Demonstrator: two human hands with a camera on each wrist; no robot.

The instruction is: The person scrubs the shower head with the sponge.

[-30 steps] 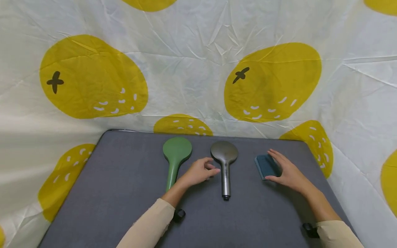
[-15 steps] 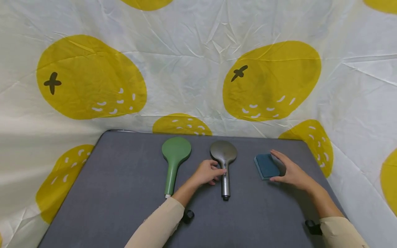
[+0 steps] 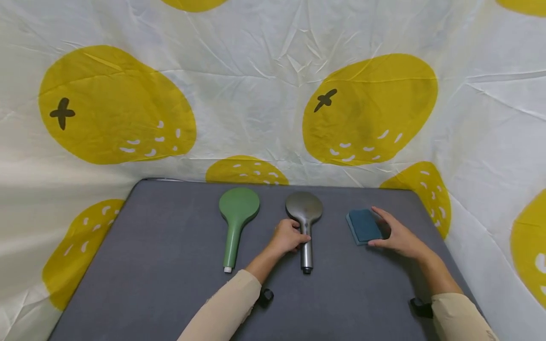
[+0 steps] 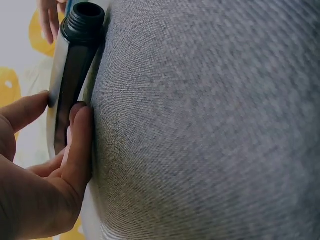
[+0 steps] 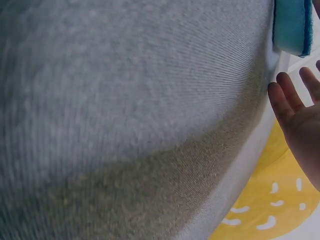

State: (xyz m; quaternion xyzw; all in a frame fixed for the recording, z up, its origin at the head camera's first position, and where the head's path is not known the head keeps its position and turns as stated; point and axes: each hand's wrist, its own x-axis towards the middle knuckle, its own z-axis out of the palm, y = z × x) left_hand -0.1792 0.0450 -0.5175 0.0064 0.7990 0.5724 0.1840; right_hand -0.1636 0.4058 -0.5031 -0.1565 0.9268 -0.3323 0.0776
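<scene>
In the head view a dark grey metallic shower head (image 3: pixel 306 253) lies on the table, its round face to the back and its handle toward me. My left hand (image 3: pixel 286 236) pinches that handle just below the face, thumb on top. The left wrist view shows the thumb and fingers on opposite sides of the handle (image 4: pixel 75 65), whose threaded end faces the camera. Farther right lies a blue two-layer sponge (image 3: pixel 363 226). My right hand (image 3: pixel 398 237) is spread around the sponge's right side; the right wrist view shows its fingers (image 5: pixel 285 97) straight and apart from the sponge (image 5: pixel 292 30).
A green shower head (image 3: pixel 239 208) with a white end lies left of the grey one. All rest on a grey cloth-covered table (image 3: pixel 179 246). Behind it and at both sides hangs a white curtain (image 3: pixel 249 94) printed with yellow fruit shapes.
My left hand has moved right from beside the green shower head and taken the grey one's handle between thumb and fingers. My right hand stays by the sponge, almost still.
</scene>
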